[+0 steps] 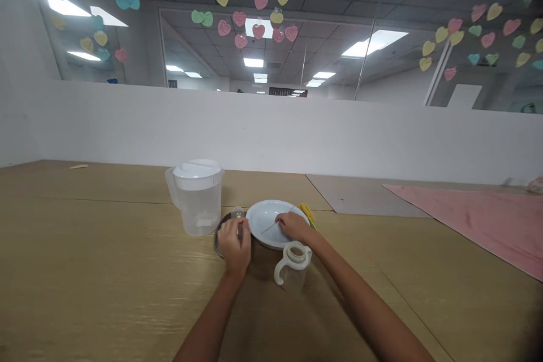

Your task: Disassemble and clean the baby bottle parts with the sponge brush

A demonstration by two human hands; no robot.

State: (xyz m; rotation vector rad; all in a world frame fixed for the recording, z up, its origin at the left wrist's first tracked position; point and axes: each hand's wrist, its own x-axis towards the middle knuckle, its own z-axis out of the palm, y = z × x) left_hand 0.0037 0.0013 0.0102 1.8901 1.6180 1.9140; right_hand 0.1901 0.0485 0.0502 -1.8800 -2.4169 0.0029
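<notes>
My left hand (235,244) is closed around a small clear object with a rounded top (237,212), whose lower part my fingers hide. Behind that hand a dark metal dish (219,240) shows only its rim. Over the white plate (259,214), my right hand (292,225) pinches a thin metal rod (269,228) that slants across the plate. Just in front of the plate stands a clear jug with a white collar and handle (294,259), its top uncovered. A yellow object with a green part (306,212), partly hidden, lies at the plate's right edge.
A clear pitcher with a white lid (198,201) stands left of the plate. On the right, a pink cloth (479,215) covers part of the wooden table (106,271). A low white wall (271,130) with glass above runs behind the table. A small flat piece (78,166) lies far left.
</notes>
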